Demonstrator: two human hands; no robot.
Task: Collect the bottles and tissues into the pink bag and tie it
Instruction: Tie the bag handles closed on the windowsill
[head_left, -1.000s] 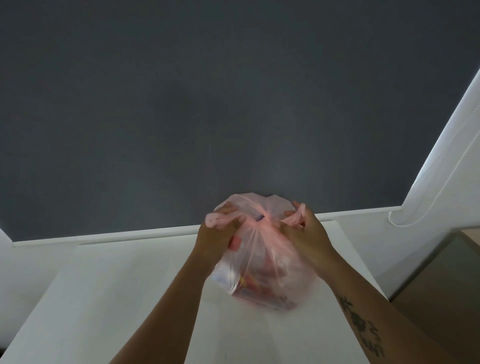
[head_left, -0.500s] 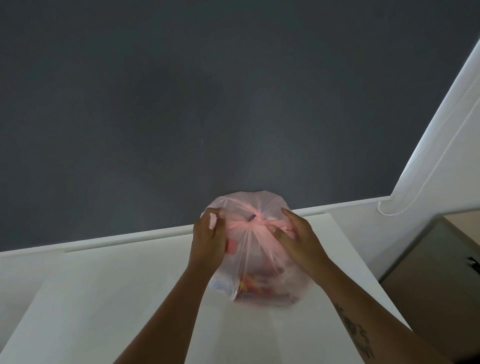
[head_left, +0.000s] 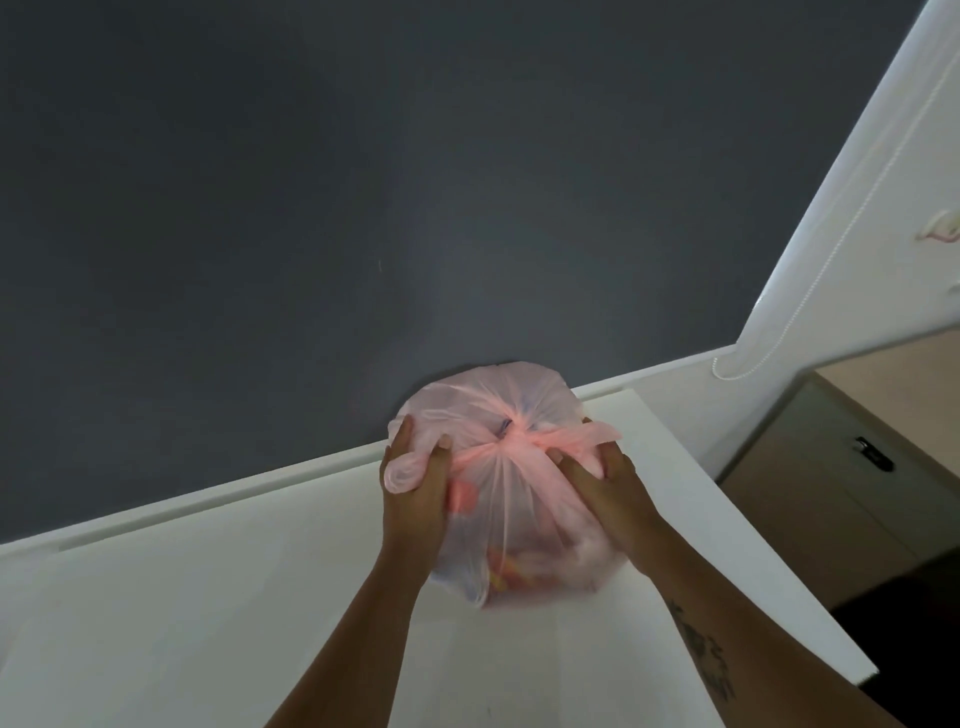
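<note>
The pink bag (head_left: 498, 519) stands full on the white table (head_left: 208, 597), against the dark grey wall. Its two handle ends cross in a knot at the top middle. My left hand (head_left: 415, 488) grips the left handle end, which bunches out beside my thumb. My right hand (head_left: 602, 488) grips the right handle end, which stretches out flat to the right. Through the thin plastic I make out red, orange and white shapes low in the bag; which are bottles and which tissues I cannot tell.
The table's right edge (head_left: 753, 545) drops off just right of my right forearm. Beyond it stands a beige cabinet (head_left: 831, 467) with a dark handle. A white blind with a bead cord (head_left: 810, 291) hangs at the upper right.
Both hands have pulled the handle ends apart, outward to left and right, and the knot at the bag's top has drawn tighter. The view has shifted slightly.
</note>
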